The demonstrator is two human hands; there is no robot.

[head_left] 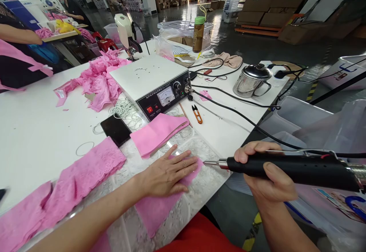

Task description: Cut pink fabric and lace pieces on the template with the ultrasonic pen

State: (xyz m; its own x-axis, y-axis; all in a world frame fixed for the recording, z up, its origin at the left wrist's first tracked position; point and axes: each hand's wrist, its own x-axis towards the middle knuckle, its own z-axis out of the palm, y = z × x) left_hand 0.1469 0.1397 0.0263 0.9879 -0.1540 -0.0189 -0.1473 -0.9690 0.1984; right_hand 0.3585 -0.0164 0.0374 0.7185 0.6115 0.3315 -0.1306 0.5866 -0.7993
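Observation:
My left hand (168, 172) lies flat, fingers stretched out, on a pink fabric piece (156, 214) that rests on a clear sheet (197, 195) over the table. My right hand (265, 172) is wrapped round a black handheld ultrasonic cutter (305, 170). The cutter's metal tip points left and meets the right edge of the fabric by my left fingertips; whether it touches cannot be told. Just beyond my left hand lies a folded pink fabric stack (157, 134). Lacy pink pieces (82, 179) are spread at the left.
A control box (162, 88) with a dial stands mid-table, its black cable (243, 111) running to the cutter. Around it are orange thread snips (196, 114), a phone (116, 129), a steel mug (253, 80), a bottle (198, 34) and piled pink fabric (100, 78). Plastic bins (294, 118) stand right.

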